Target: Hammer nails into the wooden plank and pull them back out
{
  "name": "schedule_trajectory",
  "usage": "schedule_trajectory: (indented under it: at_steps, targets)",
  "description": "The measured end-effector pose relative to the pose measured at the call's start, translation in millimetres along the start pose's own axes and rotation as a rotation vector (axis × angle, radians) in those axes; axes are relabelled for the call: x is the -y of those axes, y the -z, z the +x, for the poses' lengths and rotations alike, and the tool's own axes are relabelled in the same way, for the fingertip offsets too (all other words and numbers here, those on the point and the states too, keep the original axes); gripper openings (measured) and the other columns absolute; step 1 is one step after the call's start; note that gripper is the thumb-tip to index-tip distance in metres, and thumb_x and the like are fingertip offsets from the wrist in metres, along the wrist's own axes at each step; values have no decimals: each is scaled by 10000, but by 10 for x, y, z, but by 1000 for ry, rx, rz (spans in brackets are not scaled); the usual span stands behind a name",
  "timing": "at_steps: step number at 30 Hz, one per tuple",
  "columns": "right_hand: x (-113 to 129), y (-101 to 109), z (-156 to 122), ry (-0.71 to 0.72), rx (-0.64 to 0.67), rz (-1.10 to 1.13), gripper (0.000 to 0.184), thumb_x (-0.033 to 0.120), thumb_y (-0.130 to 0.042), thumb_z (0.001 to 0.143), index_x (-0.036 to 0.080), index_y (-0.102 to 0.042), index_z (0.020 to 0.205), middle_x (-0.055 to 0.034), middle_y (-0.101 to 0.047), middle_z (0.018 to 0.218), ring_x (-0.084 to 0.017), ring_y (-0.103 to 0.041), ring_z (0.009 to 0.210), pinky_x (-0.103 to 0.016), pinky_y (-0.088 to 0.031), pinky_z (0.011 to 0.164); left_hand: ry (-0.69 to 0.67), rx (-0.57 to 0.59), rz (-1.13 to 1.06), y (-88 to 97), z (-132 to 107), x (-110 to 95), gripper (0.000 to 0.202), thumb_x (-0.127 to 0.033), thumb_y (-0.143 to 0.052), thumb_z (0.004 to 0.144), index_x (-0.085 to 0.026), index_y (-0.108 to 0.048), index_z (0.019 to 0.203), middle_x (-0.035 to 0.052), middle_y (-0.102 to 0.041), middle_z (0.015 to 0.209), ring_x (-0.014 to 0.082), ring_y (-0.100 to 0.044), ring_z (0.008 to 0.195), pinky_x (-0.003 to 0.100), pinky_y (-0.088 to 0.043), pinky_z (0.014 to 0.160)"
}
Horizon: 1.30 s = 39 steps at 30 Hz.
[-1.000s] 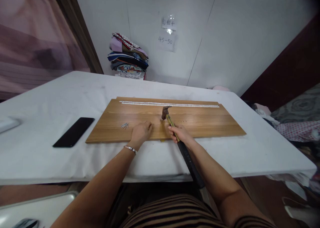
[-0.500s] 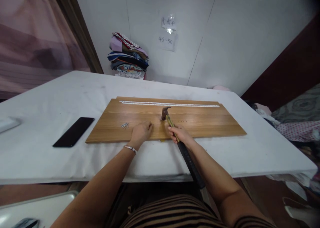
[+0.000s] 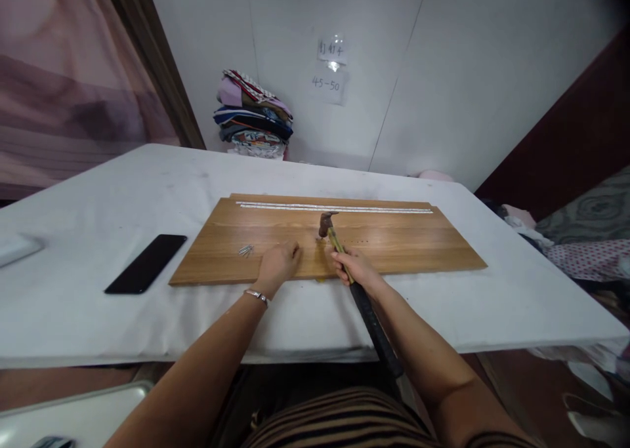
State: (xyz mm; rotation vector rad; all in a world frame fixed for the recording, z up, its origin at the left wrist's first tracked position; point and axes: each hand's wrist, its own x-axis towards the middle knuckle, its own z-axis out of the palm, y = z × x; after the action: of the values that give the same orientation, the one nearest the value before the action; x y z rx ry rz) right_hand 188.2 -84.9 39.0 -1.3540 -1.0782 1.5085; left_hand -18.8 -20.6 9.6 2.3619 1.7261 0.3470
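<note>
My right hand (image 3: 358,265) is wrapped round the handle of a claw hammer (image 3: 336,240), its rusty head low over the middle of a wooden board (image 3: 408,235). Black grip covers the rear of the handle, which points back toward my body. Whether the head touches the board or a nail there is hard to tell. Resting on the board to the left of the hammer, my left hand (image 3: 278,264) has its fingers curled in; anything inside them is hidden. Beside it lie several loose nails (image 3: 245,250). A row of small dark nail heads or holes (image 3: 357,241) runs right of the hammer.
Two white strips (image 3: 335,208) lie along the board's far side. A black phone (image 3: 146,264) is on the white-covered table (image 3: 73,323) at left. Folded clothes (image 3: 253,117) are stacked by the wall, under paper notes (image 3: 329,84).
The whole view has shifted slightly, with the board and table a little lower in it. Both hands and the hammer stay in nearly the same place on the board.
</note>
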Motion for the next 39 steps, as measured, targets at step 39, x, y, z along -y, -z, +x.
schedule_trajectory:
  at_steps: [39]
  targets:
    - [-16, 12, 11, 4, 3, -31, 185, 384, -616, 771, 237, -514, 818, 99, -455, 489, -85, -372, 348, -213, -290, 346, 20, -14, -43, 1, 3, 18, 258, -317, -477, 985, -205, -707, 952, 107, -765, 1027, 238, -694, 958, 326, -456, 806]
